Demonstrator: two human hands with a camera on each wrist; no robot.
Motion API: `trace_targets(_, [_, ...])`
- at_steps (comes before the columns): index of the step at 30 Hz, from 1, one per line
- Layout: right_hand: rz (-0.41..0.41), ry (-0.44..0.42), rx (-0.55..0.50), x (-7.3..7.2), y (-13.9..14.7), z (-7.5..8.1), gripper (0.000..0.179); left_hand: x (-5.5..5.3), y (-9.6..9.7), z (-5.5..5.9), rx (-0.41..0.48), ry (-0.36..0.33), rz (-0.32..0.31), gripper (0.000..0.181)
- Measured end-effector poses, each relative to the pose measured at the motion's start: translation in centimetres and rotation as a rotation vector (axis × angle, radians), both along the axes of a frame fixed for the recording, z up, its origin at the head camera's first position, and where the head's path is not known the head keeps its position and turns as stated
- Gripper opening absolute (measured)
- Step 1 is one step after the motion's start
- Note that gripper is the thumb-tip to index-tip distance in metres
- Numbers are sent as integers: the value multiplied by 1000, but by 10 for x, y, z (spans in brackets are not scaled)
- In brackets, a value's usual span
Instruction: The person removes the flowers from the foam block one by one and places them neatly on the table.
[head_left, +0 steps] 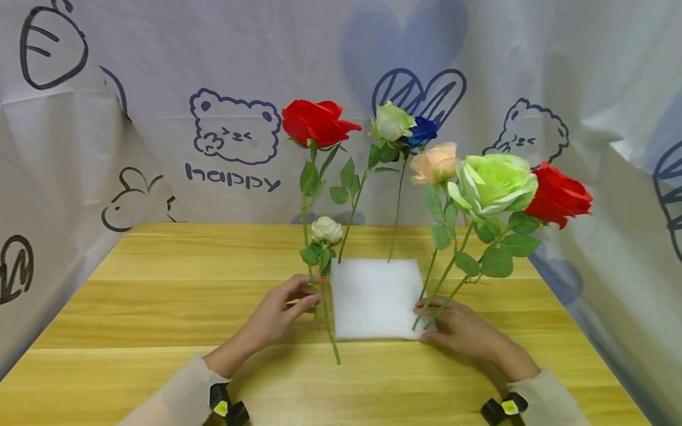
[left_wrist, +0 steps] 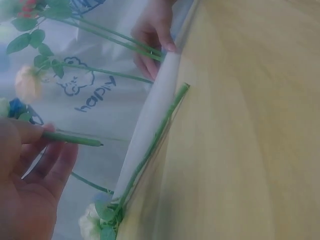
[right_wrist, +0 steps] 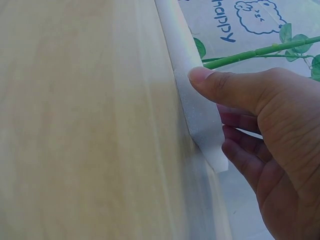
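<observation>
My left hand pinches the green stem of a red rose between thumb and fingers, left of a white foam block. The stem's cut end points free in the left wrist view. My right hand grips the block's right edge, its thumb on the near side. Several flowers stand in the block: a pale green rose, a blue one, a peach one, a large green one and another red one.
A small white rose lies on the wooden table along the block's left side, its stem reaching toward the near edge. Behind the table hangs a white cloth with drawn bears and hearts.
</observation>
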State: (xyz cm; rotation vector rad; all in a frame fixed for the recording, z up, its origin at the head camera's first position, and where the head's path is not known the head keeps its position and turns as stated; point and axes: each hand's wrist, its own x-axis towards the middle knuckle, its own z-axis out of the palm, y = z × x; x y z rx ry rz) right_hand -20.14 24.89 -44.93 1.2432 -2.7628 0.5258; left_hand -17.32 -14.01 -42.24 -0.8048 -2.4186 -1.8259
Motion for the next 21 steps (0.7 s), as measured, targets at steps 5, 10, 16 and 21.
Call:
trace_targets(5, [1, -11, -2, 1, 0, 1, 44, 3, -6, -2, -12, -22, 16, 31])
trace_targets(10, [-2, -20, 8, 1, 0, 2, 45, 6, -11, -4, -13, -47, 34, 30])
trace_targets(16, [-5, -37, 7, 1, -1, 2, 46, 10, -17, -6, 4, -104, 68, 27])
trace_targets(21, [-2, -33, 6, 1, -1, 2, 45, 12, -22, -8, 20, -147, 91, 27])
